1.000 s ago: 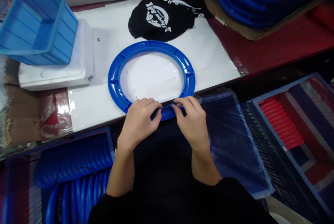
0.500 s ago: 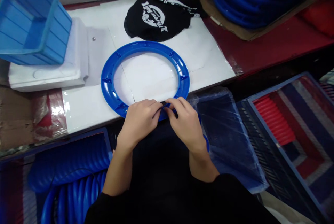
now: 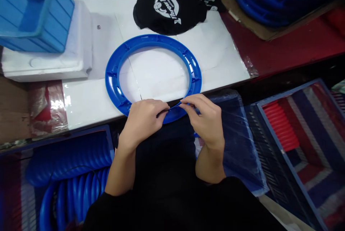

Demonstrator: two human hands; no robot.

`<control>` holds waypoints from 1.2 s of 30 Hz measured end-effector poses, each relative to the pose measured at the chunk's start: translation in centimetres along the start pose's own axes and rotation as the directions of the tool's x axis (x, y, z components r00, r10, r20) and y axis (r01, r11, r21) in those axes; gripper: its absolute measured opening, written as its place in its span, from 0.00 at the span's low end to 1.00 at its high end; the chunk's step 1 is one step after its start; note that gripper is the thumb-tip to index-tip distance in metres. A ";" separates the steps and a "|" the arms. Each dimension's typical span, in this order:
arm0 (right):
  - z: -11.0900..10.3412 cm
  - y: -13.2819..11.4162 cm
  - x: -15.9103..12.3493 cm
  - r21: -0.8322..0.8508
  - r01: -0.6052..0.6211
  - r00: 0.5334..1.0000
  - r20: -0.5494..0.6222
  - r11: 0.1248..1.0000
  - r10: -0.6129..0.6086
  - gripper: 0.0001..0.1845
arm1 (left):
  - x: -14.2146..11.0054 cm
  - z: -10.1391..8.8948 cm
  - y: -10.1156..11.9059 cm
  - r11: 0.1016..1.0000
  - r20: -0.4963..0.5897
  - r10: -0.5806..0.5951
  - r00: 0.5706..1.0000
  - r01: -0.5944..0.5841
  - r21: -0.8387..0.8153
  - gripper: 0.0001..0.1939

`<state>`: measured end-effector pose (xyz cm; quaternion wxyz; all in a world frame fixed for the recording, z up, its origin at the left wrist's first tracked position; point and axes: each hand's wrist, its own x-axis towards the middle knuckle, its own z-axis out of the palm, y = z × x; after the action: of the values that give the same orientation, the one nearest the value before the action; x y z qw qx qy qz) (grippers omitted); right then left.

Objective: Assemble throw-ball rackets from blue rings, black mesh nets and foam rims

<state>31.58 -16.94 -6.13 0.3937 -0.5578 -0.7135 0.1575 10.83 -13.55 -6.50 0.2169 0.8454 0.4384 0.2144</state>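
Blue ring at counter edge.
We are pinching its near rim, left hand and right hand, each grip closed.

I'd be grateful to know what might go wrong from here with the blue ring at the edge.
The blue oval ring juts past the near edge of the white work surface, so a downward push there might tip it. The left hand and right hand pinch at its near side; a small part slipping from the fingertips could drop over that edge.
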 end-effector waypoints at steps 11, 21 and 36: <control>1.2 0.3 -0.6 -0.115 0.068 0.996 -0.051 0.991 -0.074 0.08 | -0.1 -1.7 -0.4 0.997 0.115 0.055 0.992 -0.049 -0.055 0.06; 1.6 -1.2 -1.2 -0.135 -0.109 0.993 -0.052 0.985 0.103 0.11 | 1.5 -0.3 2.4 0.995 0.225 -0.018 0.974 -0.004 0.096 0.13; 0.7 0.3 0.0 -0.030 -0.105 0.994 -0.031 0.994 0.104 0.09 | 0.8 -0.8 0.8 0.988 0.164 -0.091 0.982 0.110 -0.112 0.10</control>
<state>31.28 -16.67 -6.79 0.3865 -0.6030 -0.6797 0.1583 11.34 -13.13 -5.24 0.3122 0.8221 0.4481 0.1612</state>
